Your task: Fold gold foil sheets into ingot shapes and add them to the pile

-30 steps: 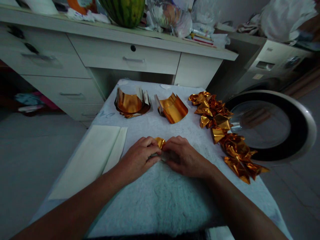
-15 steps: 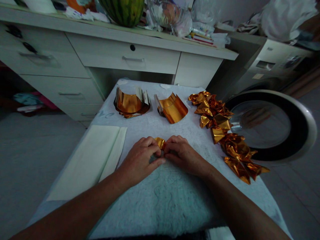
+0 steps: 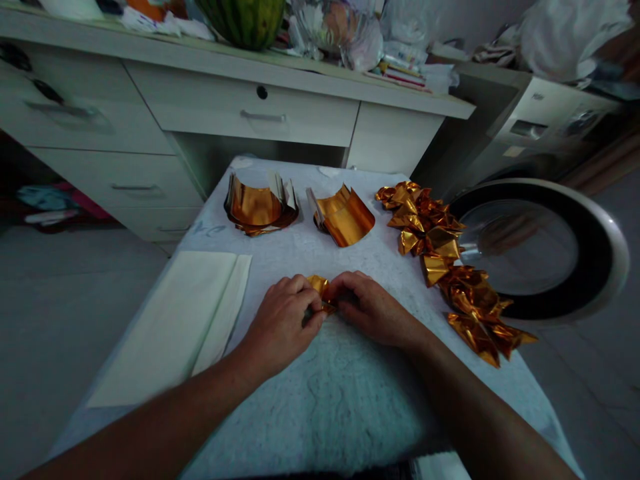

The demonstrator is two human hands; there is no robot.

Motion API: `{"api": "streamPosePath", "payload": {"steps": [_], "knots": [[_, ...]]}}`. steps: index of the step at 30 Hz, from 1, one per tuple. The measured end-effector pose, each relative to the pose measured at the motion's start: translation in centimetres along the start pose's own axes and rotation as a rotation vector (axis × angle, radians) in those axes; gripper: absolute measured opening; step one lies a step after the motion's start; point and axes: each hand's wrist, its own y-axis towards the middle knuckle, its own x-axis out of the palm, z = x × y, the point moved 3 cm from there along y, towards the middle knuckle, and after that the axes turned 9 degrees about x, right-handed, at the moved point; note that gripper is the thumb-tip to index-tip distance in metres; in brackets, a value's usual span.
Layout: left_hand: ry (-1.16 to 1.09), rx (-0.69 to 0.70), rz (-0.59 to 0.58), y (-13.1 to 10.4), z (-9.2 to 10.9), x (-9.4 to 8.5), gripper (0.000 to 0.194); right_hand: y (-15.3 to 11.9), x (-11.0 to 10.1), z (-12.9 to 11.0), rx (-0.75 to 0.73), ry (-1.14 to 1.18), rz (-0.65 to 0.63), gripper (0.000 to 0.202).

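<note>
A small piece of gold foil paper [image 3: 319, 285] sits between my two hands over the cloth-covered table, mostly hidden by the fingers. My left hand [image 3: 287, 313] pinches its left side, thumb and fingers curled together. On the right, my right hand [image 3: 367, 307] grips the other side with bent fingers. Beyond the hands stand two stacks of curved gold foil sheets: a left stack [image 3: 257, 205] and a right stack [image 3: 346, 215]. A row of folded gold foil pieces [image 3: 435, 243] runs along the table's right side.
White folded paper [image 3: 165, 313] lies at the table's left. Behind stand white drawers [image 3: 260, 117] under a counter holding a watermelon [image 3: 243, 20] and a glass bowl [image 3: 330, 27]. At right, a washing machine's round door [image 3: 595, 253] hangs open close to the table edge.
My right hand has shifted slightly right, and more of the foil's lower edge shows between the hands. The view has moved a little.
</note>
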Motion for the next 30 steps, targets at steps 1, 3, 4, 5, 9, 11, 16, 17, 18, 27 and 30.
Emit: {"api": "streamPosePath", "payload": {"steps": [1,3,4,5,9,11,16,17,18,27,30], "knots": [[-0.003,-0.004,0.002,0.01,-0.02,0.04,0.006,0.0,0.0,-0.05,-0.001,-0.001,-0.002,0.028],[-0.01,-0.009,0.002,0.01,-0.03,0.06,0.004,0.02,0.05,-0.18,0.0,-0.005,-0.002,0.025],[-0.013,-0.008,0.001,0.01,-0.01,0.03,0.004,0.05,0.08,-0.25,0.006,-0.011,0.002,0.022],[-0.016,-0.006,0.0,-0.01,0.04,-0.01,0.005,0.1,0.14,-0.3,0.014,-0.019,0.005,0.02],[-0.004,0.011,-0.006,-0.08,0.27,-0.2,0.009,0.27,0.46,-0.35,0.039,-0.057,0.021,0.019],[0.018,0.009,-0.01,-0.08,0.31,-0.2,0.008,0.31,0.61,-0.31,0.04,-0.068,0.032,0.019],[0.039,-0.006,0.002,-0.01,0.18,-0.04,0.009,0.32,0.78,-0.31,0.023,-0.061,0.055,0.02],[0.035,-0.007,0.004,-0.01,0.15,-0.03,0.01,0.33,0.79,-0.32,0.024,-0.061,0.057,0.02],[0.032,-0.006,0.006,-0.03,0.12,-0.03,0.011,0.34,0.81,-0.33,0.026,-0.062,0.059,0.02],[-0.005,0.015,-0.003,-0.18,0.26,-0.27,0.006,0.39,0.87,-0.45,0.02,-0.079,0.065,0.016],[-0.015,0.016,0.009,-0.24,0.31,-0.29,0.004,0.38,0.92,-0.36,0.024,-0.075,0.069,0.017]]}}
